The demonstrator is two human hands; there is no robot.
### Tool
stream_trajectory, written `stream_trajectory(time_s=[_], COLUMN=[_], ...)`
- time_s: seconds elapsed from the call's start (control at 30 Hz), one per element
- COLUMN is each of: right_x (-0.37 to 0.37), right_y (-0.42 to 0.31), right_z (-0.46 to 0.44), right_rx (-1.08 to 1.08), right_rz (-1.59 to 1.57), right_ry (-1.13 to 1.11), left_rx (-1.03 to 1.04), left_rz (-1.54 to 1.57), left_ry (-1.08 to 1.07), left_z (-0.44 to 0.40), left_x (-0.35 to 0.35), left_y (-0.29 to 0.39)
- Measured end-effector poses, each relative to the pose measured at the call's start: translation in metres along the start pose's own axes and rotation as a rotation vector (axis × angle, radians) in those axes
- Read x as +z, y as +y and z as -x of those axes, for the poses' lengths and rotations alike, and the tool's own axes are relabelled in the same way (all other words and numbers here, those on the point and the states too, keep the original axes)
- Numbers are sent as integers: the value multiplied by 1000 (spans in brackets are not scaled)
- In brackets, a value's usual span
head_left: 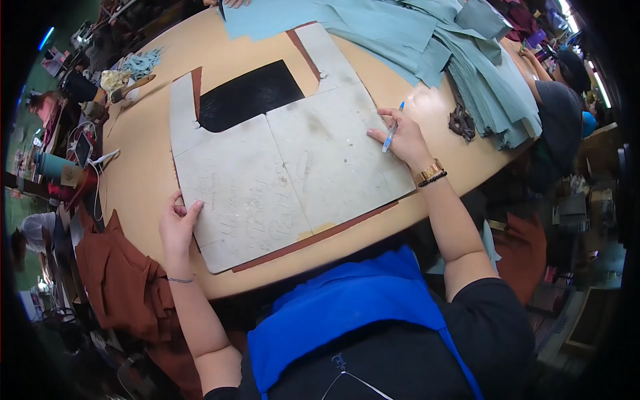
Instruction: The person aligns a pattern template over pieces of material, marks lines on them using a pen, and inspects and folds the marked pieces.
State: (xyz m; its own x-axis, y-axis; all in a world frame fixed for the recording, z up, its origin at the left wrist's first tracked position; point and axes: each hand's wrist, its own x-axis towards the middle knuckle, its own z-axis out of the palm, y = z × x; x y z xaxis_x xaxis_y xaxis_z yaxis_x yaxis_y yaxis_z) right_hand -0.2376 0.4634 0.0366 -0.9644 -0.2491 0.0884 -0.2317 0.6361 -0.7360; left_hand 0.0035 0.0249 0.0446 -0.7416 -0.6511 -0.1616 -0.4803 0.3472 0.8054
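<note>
Apron (347, 293): blue, nearest you at bottom centre, over your black shirt (493, 320); a small chest mark looks like "E".
Pattern board (333, 160): pale grey, centre of the frame, flat over reddish-brown fabric (320, 235) that shows along its lower edge; handwriting on its lower left is too faint to read surely.
Left hand (179, 223): yours at the board's left edge, thumb on top, fingers curled; I cannot tell whether they pinch it.
Right hand (408, 141): at the board's right edge, your fingers clamped on a blue pen (389, 138) and covering part of that edge.
Notch: black sheet (250, 93) inside.
Around: teal cloth (490, 87) stacked upper right, brush (137, 87) upper left.
</note>
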Motion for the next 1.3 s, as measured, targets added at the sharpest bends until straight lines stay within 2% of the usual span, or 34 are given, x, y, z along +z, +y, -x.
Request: stream_trajectory(time_s=[0.07,0.27,0.37,0.57,0.67,0.87,1.1,1.2,1.3], right_x=[3,-18,-18,-20,-18,-17,-18,-15,-13], right_y=[6,-29,-13,9,17,19,28,28,32], right_z=[-1,-1,-7,-5,-5,-3,-7,-9,-11], right_rx=[-71,83,-11,73,100,132,24,45,18], right_rz=[9,141,196,-94,-202,-277,-95,-153,-233], right_ry=[36,-132,-118,-87,-95,-99,-60,-74,-98], left_rx=[8,6,6,85,121,114,74,60,112], left_rz=[-9,-246,-372,0,78,46,54,73,-24], left_ry=[-5,-4,-32,-92,-98,-93,-68,-70,-8], left_z=[0,1,1,-11,-16,-22,-26,-6,-9], left_x=[0,-2,-5,-12,-14,-17,-12,-10,-10], left_y=[1,17,22,-14,-27,-35,-43,-10,-17])
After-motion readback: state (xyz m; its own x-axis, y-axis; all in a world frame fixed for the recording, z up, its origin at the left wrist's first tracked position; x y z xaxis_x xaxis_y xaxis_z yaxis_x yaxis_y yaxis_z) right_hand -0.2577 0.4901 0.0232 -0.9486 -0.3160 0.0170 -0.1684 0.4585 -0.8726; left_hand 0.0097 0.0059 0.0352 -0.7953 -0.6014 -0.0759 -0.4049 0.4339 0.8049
